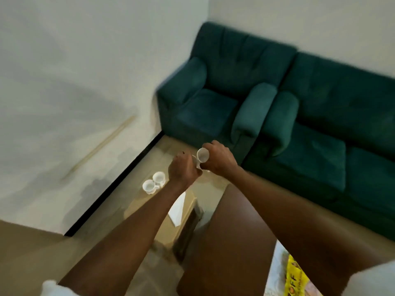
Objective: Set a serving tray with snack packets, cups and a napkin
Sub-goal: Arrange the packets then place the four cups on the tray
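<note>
My right hand point(219, 160) is closed around a white cup point(202, 155), its mouth turned toward me. My left hand point(183, 169) is closed just left of it, gripping what looks like the handle of another white cup point(196, 162), mostly hidden by my fingers. Both hands are held above the floor in front of the sofa. Two more white cups point(154, 182) stand side by side on a low glass surface point(136, 201) below my left hand. A white napkin point(178, 210) lies under my left forearm. A yellow snack packet point(297, 278) shows at the bottom right on a patterned tray point(275, 274).
A dark green armchair point(213, 86) and matching sofa point(333, 116) stand against the wall ahead. A brown wooden table top point(226, 242) lies between my arms. A white wall point(64, 82) with a black skirting strip runs along the left.
</note>
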Available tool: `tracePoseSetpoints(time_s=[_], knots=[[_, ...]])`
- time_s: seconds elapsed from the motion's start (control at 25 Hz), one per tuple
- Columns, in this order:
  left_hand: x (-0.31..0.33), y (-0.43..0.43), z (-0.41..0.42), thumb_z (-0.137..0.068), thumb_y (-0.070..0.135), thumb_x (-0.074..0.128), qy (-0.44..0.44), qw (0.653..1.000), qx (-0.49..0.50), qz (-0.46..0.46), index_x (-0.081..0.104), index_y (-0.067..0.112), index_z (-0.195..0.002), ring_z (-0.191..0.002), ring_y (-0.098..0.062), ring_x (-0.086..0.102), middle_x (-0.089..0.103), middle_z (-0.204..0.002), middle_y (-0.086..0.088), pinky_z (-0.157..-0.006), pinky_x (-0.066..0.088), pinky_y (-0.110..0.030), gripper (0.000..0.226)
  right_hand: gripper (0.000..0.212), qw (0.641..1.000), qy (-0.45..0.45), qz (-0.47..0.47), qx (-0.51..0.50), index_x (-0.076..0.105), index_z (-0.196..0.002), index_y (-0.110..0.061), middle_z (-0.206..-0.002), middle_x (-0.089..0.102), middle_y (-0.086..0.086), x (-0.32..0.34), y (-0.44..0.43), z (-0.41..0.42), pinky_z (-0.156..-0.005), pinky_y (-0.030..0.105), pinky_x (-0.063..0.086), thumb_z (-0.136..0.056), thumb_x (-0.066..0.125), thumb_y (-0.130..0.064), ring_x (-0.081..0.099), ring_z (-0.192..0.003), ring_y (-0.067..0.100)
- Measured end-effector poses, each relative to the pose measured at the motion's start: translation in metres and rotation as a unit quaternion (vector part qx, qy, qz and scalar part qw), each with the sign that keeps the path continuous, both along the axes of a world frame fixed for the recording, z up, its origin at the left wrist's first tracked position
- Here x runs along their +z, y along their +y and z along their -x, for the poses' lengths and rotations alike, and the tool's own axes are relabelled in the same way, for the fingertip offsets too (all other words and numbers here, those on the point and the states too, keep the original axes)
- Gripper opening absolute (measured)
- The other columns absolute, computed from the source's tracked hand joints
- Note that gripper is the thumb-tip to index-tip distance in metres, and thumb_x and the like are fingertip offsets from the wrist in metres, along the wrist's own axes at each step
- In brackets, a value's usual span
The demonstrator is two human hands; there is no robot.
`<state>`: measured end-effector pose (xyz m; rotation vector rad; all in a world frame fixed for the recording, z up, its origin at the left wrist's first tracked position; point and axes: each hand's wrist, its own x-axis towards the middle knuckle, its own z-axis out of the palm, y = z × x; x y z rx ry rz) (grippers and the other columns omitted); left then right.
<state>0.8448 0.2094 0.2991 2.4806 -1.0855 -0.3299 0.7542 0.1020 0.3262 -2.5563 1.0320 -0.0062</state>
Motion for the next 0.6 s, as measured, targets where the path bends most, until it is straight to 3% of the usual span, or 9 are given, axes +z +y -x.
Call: tracePoseSetpoints(time_s=[0.12,0.28,0.6], knots=[[0.105,-0.041,0.051,-0.073,0.043,0.084,-0.029,0.995,-0.091,0.016,0.055,0.011,-0.115,-0.101,-0.033,0.068,0.066,-0.114,-0.012,-0.077,0.054,-0.040,0.060,0.047,0.997,-0.018,0.037,-0.060,0.066,-0.112,-0.019,-0.112,0.063,0.007,0.105,-0.024,0.082,-0.078,0.039,0.055,-0.074,0.083,-0.042,0.067,-0.096,0.030],[0.206,-0.093,0.127,-0.069,0.049,0.083,-0.045,0.976,-0.213,0.018,0.056,0.017,-0.116,-0.092,-0.025,0.065,0.067,-0.110,-0.005,-0.075,0.056,-0.038,0.063,0.048,0.986,-0.038,0.084,-0.140,0.066,-0.114,-0.017,-0.113,0.062,0.010,0.198,-0.049,0.192,-0.081,0.040,0.056,-0.075,0.084,-0.040,0.066,-0.100,0.033],[0.296,-0.181,0.349,-0.062,0.053,0.078,-0.056,0.936,-0.344,0.048,0.060,0.022,-0.110,-0.084,-0.022,0.064,0.070,-0.102,-0.002,-0.064,0.049,-0.031,0.060,0.060,0.954,-0.059,0.117,-0.270,0.067,-0.120,-0.019,-0.116,0.064,0.008,0.276,-0.098,0.429,-0.082,0.035,0.051,-0.070,0.087,-0.045,0.065,-0.107,0.031]])
